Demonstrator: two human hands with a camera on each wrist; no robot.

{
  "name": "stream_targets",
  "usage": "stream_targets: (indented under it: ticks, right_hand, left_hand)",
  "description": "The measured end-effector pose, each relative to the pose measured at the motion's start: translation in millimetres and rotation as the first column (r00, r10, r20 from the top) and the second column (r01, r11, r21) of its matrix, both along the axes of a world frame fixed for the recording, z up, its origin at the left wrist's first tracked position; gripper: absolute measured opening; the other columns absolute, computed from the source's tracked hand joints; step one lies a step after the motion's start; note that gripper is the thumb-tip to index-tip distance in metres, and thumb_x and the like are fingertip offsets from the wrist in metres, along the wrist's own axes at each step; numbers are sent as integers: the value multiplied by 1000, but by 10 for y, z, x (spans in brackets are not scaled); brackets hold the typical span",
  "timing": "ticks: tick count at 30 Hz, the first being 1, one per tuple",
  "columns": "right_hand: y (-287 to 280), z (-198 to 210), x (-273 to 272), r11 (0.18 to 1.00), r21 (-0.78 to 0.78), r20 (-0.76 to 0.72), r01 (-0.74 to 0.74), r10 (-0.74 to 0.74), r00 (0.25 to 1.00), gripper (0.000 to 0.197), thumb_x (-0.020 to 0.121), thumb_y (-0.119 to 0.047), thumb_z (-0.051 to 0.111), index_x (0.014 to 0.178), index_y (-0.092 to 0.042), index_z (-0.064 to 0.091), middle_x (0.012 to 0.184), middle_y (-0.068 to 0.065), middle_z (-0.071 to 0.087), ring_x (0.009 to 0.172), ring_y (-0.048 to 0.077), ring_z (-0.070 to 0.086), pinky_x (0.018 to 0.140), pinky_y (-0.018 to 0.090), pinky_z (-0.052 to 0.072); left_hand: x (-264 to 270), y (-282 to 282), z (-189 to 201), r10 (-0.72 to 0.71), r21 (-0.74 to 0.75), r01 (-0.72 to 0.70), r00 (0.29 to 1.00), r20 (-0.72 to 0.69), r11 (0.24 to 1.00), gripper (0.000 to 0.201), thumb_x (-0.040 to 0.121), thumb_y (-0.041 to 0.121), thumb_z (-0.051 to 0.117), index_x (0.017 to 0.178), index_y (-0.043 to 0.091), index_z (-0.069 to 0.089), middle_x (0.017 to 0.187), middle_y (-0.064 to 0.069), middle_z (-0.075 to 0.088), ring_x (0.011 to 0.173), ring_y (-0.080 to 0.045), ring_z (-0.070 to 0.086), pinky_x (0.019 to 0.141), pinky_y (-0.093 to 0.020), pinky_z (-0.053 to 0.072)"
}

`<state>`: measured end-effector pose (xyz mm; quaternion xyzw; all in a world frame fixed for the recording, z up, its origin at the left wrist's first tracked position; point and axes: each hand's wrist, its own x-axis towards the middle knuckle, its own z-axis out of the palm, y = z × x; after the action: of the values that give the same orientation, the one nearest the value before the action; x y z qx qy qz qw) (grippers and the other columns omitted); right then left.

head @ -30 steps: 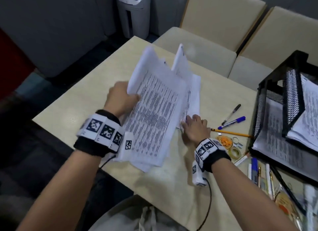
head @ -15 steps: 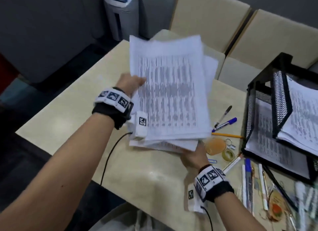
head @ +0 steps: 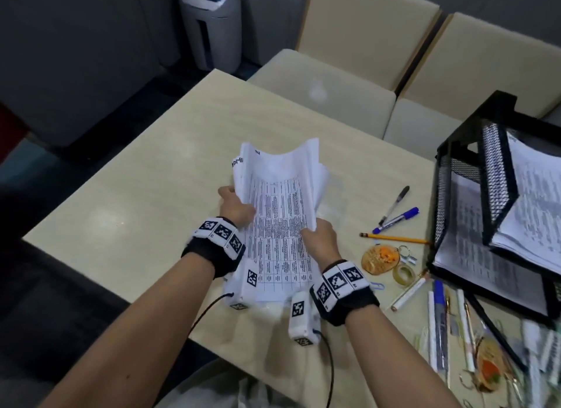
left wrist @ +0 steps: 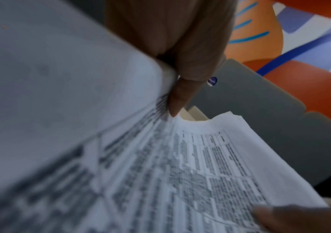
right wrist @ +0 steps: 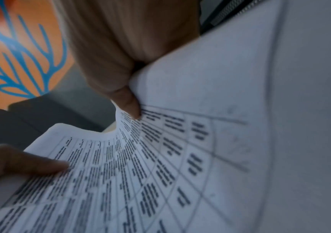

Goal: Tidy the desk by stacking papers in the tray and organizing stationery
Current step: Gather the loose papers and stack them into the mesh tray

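A stack of printed papers [head: 280, 222] stands on its lower edge on the desk, bowed inward between both hands. My left hand [head: 235, 205] grips its left edge, my right hand [head: 320, 240] its right edge. In the left wrist view the papers [left wrist: 180, 165] fill the frame with my left fingers [left wrist: 182, 88] behind the sheets and my right thumb at the lower right. The right wrist view shows the papers [right wrist: 160, 157] with a thumb [right wrist: 128, 100] pressed on the printed side. The black mesh tray [head: 498, 170] at the right holds papers on two levels.
Right of the stack lie a black pen [head: 394, 204], a blue marker [head: 397, 219], a yellow pencil [head: 394, 239], an orange keychain [head: 379, 257] and a tape roll [head: 403, 274]. Several more pens [head: 440, 319] lie in front of the tray. Beige chairs [head: 334, 85] stand behind the desk.
The papers have come down from held high to standing on the desk nearer me. My right hand has shifted from under the stack to its right edge; both hands now squeeze it.
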<state>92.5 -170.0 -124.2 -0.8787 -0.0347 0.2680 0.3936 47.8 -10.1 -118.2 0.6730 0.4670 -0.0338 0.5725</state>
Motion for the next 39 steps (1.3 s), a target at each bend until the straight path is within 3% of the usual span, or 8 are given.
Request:
stream_targets:
  ticks: [5, 10, 18, 23, 27, 32, 35, 39]
  right_hand:
    - [-136, 717, 238, 943, 328, 422, 52, -196, 885, 9, 88, -8, 56, 95, -5, 61, 80, 4, 58, 68, 15, 53, 57, 14, 41]
    - [-376, 1293, 235, 792, 611, 505, -4, -386, 772, 18, 91, -16, 58, 92, -27, 44, 88, -8, 56, 80, 1, 51, 78, 21, 45]
    - [-297, 1346, 38, 663, 746, 458, -58, -448, 768, 65, 83, 4, 62, 124, -19, 18, 114, -19, 35, 101, -18, 45, 95, 19, 45]
    - [-274, 1343, 148, 808, 580, 731, -103, -460, 504, 69, 76, -11, 64, 127, -35, 24, 121, -2, 39, 109, -9, 39, 91, 16, 43]
    - [-353, 1368, 242, 938, 338, 908, -81, -302, 289, 33, 79, -11, 61, 111, -3, 64, 109, 20, 56, 92, -8, 44, 86, -7, 29]
    - [-429, 1334, 254, 932, 355, 871, -71, -303, 386, 43, 80, -11, 60, 122, -6, 58, 107, 8, 59, 92, -2, 50, 88, -3, 34]
    - [-402, 1256, 270, 808, 589, 589, 9, -437, 680, 67, 80, 5, 59, 137, -19, 32, 101, -17, 51, 91, -4, 53, 84, 20, 47]
    - [-322, 1129, 307, 783, 606, 308, 140, -393, 866, 49, 83, 16, 39, 122, -14, 38, 100, 0, 55, 72, -13, 57, 71, 18, 46]
  left_hand:
    - [50, 132, 763, -34, 123, -32, 865, 501, 992, 37, 86, 2, 60, 122, -1, 53, 101, -10, 61, 78, -17, 61, 68, -22, 54]
    - [7, 169, 1409, -46, 60, -7, 548, 835, 998, 36, 77, 4, 66, 112, -2, 59, 96, 2, 72, 91, -14, 68, 82, -28, 56]
    - [-12, 29, 1353, -132, 101, 87, 521, 843, 991, 80, 51, 51, 82, 114, 15, 48, 96, -9, 59, 90, -20, 61, 82, -30, 52]
    - [24, 27, 1285, -204, 251, -23, 515, 833, 968, 58, 73, 38, 70, 120, 35, 37, 84, -1, 57, 78, -9, 60, 77, -25, 51]
    - [138, 58, 1332, -560, 686, -96, 502, 659, 721, 41, 92, 13, 50, 132, 23, 44, 102, 1, 46, 94, 16, 48, 88, -5, 42]
    - [185, 94, 1243, -557, 721, -98, 568, 606, 686, 35, 86, 22, 60, 121, 19, 58, 101, 6, 46, 96, 18, 45, 93, -9, 41]
    - [161, 30, 1104, -326, 406, -8, 579, 747, 914, 55, 81, 21, 68, 124, 25, 34, 105, 9, 50, 95, -1, 58, 90, -27, 51]
    - [222, -109, 953, -251, 246, 114, 721, 646, 962, 34, 90, 7, 56, 123, 2, 50, 105, 0, 63, 94, -14, 63, 94, -45, 51]
